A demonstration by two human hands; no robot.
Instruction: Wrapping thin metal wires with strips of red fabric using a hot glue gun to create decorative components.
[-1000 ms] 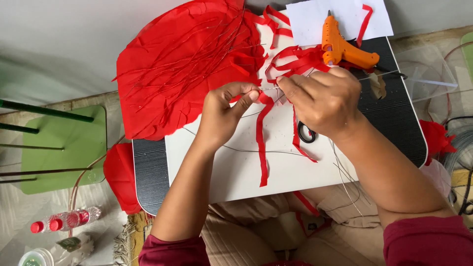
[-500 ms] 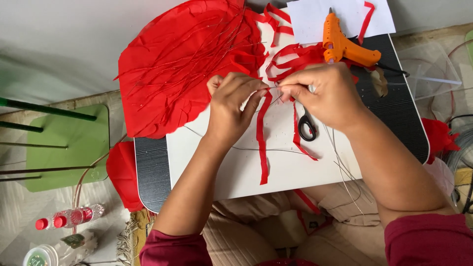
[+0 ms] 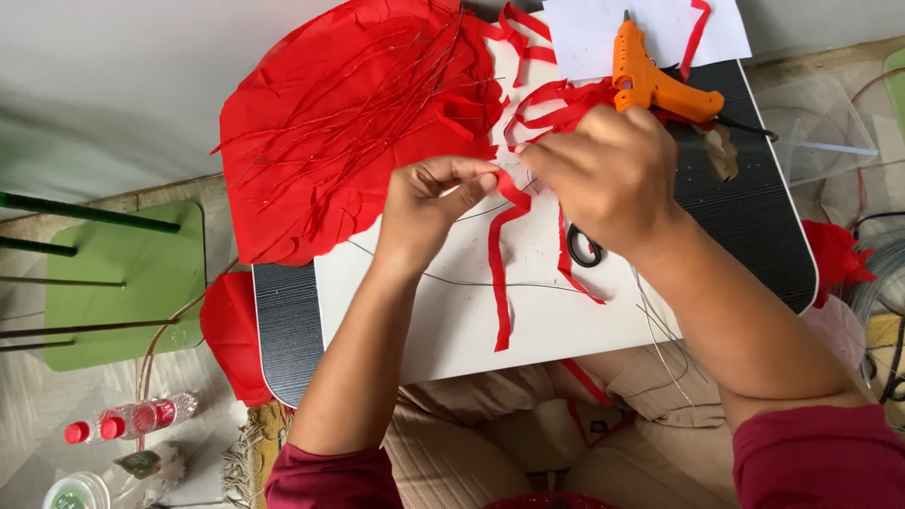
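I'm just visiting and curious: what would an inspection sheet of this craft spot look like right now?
Surface: a small lap table, dark ribbed top, with a white sheet laid over it.
Job's things: a red paper strip pinched between both hands; a thin wire lies across the white sheet.
Clutter: a big red paper pile, loose red strips, an orange glue gun, scissors partly under the right hand.
Grippers: left hand and right hand both pinch the strip, fingertips close together.
Cables: the glue gun's black cord runs off to the right.
Surroundings: a green stool, small bottles with red caps on the floor.
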